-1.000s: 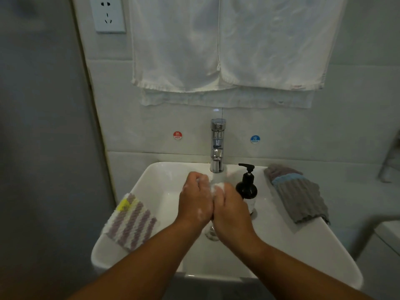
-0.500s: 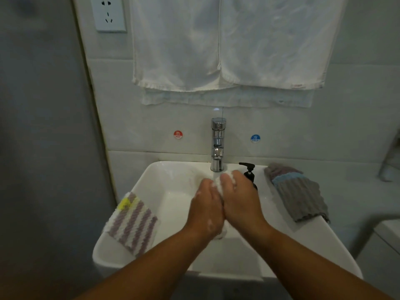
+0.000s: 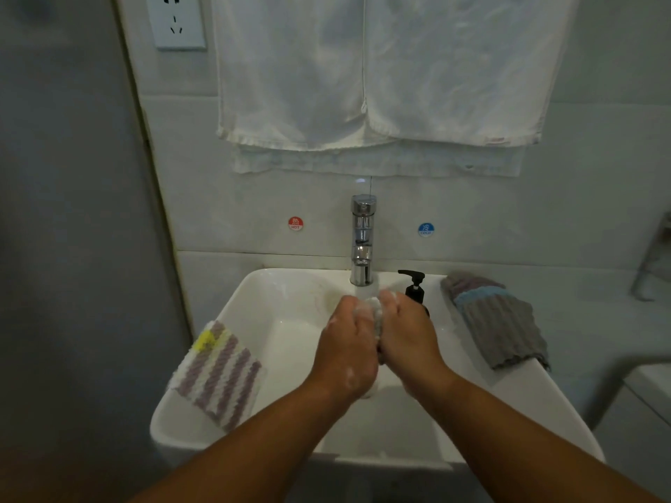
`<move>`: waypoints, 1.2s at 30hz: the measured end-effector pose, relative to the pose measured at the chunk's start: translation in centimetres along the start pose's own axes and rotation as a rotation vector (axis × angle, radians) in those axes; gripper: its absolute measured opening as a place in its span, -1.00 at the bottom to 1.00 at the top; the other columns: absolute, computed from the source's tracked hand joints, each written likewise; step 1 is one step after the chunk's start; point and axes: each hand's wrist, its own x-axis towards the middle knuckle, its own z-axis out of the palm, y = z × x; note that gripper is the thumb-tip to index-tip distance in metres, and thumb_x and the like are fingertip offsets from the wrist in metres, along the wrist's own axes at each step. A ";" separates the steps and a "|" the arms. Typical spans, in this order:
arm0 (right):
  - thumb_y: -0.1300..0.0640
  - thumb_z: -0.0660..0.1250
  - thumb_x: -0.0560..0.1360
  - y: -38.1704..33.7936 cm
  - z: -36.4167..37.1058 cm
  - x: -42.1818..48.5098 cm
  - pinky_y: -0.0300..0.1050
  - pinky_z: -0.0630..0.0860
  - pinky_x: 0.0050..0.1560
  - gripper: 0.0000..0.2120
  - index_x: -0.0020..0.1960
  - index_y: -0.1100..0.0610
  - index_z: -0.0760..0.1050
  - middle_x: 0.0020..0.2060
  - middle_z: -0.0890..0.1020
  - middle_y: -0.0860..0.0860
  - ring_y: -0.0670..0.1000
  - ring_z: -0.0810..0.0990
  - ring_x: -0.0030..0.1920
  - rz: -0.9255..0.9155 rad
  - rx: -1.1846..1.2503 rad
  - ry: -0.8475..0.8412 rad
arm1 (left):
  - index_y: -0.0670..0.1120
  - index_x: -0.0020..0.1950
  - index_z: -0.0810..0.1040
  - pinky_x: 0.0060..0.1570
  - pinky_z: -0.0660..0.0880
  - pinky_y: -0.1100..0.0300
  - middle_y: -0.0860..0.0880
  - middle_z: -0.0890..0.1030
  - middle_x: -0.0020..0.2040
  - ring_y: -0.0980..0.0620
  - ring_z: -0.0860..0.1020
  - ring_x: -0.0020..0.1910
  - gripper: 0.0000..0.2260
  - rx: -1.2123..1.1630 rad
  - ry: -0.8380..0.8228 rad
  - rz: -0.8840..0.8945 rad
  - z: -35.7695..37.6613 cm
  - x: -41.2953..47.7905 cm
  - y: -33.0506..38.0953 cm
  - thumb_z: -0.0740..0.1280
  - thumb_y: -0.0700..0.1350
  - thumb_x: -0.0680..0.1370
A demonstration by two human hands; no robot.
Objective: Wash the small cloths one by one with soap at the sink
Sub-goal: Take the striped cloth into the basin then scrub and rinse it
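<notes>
Over the white sink (image 3: 276,306), my left hand (image 3: 348,350) and my right hand (image 3: 410,339) are pressed together around a small pale, soapy cloth (image 3: 375,315). Both grip it, and only a strip of it shows between them. Foam dots my left hand. A purple-and-white striped cloth (image 3: 218,375) with a yellow corner lies on the sink's left rim. A grey ribbed cloth (image 3: 497,321) with a blue band lies on the right rim. A black soap pump bottle (image 3: 414,288) stands behind my right hand, just right of the chrome tap (image 3: 362,241).
White towels (image 3: 377,74) hang on the tiled wall above the tap. Hot and cold stickers flank the tap. A wall socket (image 3: 176,20) is at the upper left. A grey wall closes the left side; another white fixture (image 3: 650,390) shows at the right edge.
My hands have shifted against each other while rubbing the cloth: the right hand moved forward toward the tap, then both settled side by side with the cloth showing between them.
</notes>
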 end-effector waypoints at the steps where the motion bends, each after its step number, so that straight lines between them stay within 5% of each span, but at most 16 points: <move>1: 0.01 0.08 0.71 0.0 0.1 -0.8 -0.19 0.56 -0.31 -0.63 -0.16 0.10 0.51 -0.28 0.61 0.04 -0.04 0.60 -0.28 0.001 -0.070 -0.081 | -0.07 0.12 0.44 -0.26 0.57 0.26 -0.07 0.56 -0.04 0.04 0.58 -0.10 -0.73 0.016 0.050 0.013 -0.2 0.7 0.1 0.01 0.02 0.75; 5: 0.07 0.09 0.71 -0.8 0.4 -3.4 -0.37 0.44 -0.31 -0.70 -0.14 0.06 0.45 -0.26 0.56 -0.05 -0.18 0.56 -0.27 -0.189 -0.114 -0.122 | -0.06 0.08 0.46 -0.09 0.59 0.10 -0.05 0.56 -0.06 -0.01 0.57 -0.08 -0.76 0.086 0.137 -0.050 -0.8 2.6 -0.7 0.04 -0.03 0.74; 7: 0.03 0.08 0.71 -0.7 0.3 -1.9 -0.33 0.46 -0.32 -0.66 -0.14 0.10 0.49 -0.30 0.57 0.00 -0.18 0.55 -0.31 -0.172 -0.014 -0.003 | -0.08 0.08 0.46 -0.23 0.58 0.20 -0.08 0.58 -0.06 0.01 0.58 -0.12 -0.73 0.055 0.048 -0.058 -0.3 1.6 -0.9 0.02 -0.01 0.75; 11: -0.09 0.06 0.69 0.9 0.2 0.6 0.10 0.64 -0.12 -0.59 -0.14 0.06 0.54 -0.25 0.64 0.07 0.03 0.63 -0.23 0.062 -0.044 0.020 | -0.04 0.15 0.43 -0.31 0.51 0.35 -0.01 0.56 -0.04 0.06 0.59 -0.09 -0.73 0.008 -0.092 0.004 0.2 -0.4 -0.8 -0.01 0.03 0.75; 14: 0.06 0.16 0.70 1.0 0.4 -1.6 -0.11 0.60 -0.22 -0.71 -0.16 0.04 0.51 -0.23 0.63 0.04 -0.03 0.61 -0.26 0.011 -0.197 -0.180 | -0.06 0.10 0.44 -0.25 0.47 0.32 -0.03 0.56 -0.07 0.07 0.55 -0.12 -0.77 0.079 0.001 0.056 -0.3 1.2 -1.0 0.03 -0.01 0.74; 17: 0.11 0.12 0.71 0.2 0.2 -3.1 -0.35 0.47 -0.23 -0.69 -0.20 -0.03 0.42 -0.24 0.56 -0.05 -0.10 0.58 -0.21 -0.144 -0.242 -0.172 | -0.05 0.07 0.46 -0.22 0.48 0.27 -0.03 0.56 -0.07 0.05 0.54 -0.11 -0.74 0.103 0.086 -0.048 -0.4 2.1 -1.0 0.02 -0.01 0.74; 20: 0.03 0.03 0.72 0.6 0.3 -1.3 -0.31 0.47 -0.29 -0.61 -0.18 0.08 0.47 -0.28 0.56 0.02 -0.06 0.55 -0.28 -0.086 -0.103 -0.036 | -0.06 0.01 0.45 -0.38 0.53 0.34 -0.03 0.56 -0.13 0.06 0.55 -0.19 -0.72 -0.090 -0.059 -0.108 -0.3 0.8 -0.5 0.02 -0.01 0.75; 23: -0.08 0.10 0.70 1.5 0.0 0.3 0.03 0.61 -0.21 -0.59 -0.19 0.04 0.55 -0.31 0.64 0.05 0.04 0.64 -0.29 0.070 -0.019 -0.027 | -0.03 0.14 0.42 -0.21 0.63 0.19 -0.06 0.58 0.00 0.00 0.62 -0.05 -0.78 -0.010 -0.157 0.016 0.2 -0.5 -0.5 0.05 0.03 0.73; 29: 0.05 0.07 0.72 0.0 0.3 -3.2 -0.32 0.48 -0.27 -0.72 -0.06 0.04 0.48 -0.20 0.60 -0.01 -0.09 0.61 -0.20 -0.102 -0.137 -0.132 | -0.05 0.11 0.43 -0.24 0.44 0.32 -0.01 0.55 -0.07 0.08 0.54 -0.12 -0.81 0.119 0.097 -0.029 -0.5 2.0 -0.7 0.05 -0.03 0.74; 33: -0.01 0.10 0.70 -0.1 0.1 -0.4 0.02 0.61 -0.08 -0.75 -0.01 0.05 0.49 -0.17 0.60 0.00 -0.03 0.60 -0.16 -0.049 -0.028 0.041 | -0.06 0.06 0.44 -0.30 0.46 0.28 -0.03 0.55 -0.11 0.01 0.56 -0.14 -0.73 0.068 -0.030 -0.018 0.5 0.4 -0.7 0.02 0.03 0.74; 36: 0.00 0.16 0.68 0.4 -0.1 0.4 0.15 0.64 -0.03 -0.75 -0.05 0.04 0.55 -0.18 0.64 0.00 0.01 0.64 -0.15 0.043 -0.045 -0.021 | -0.04 0.09 0.44 -0.22 0.56 0.22 -0.04 0.58 -0.07 0.03 0.60 -0.11 -0.78 0.033 -0.049 0.041 0.5 -0.4 -0.4 0.07 0.02 0.73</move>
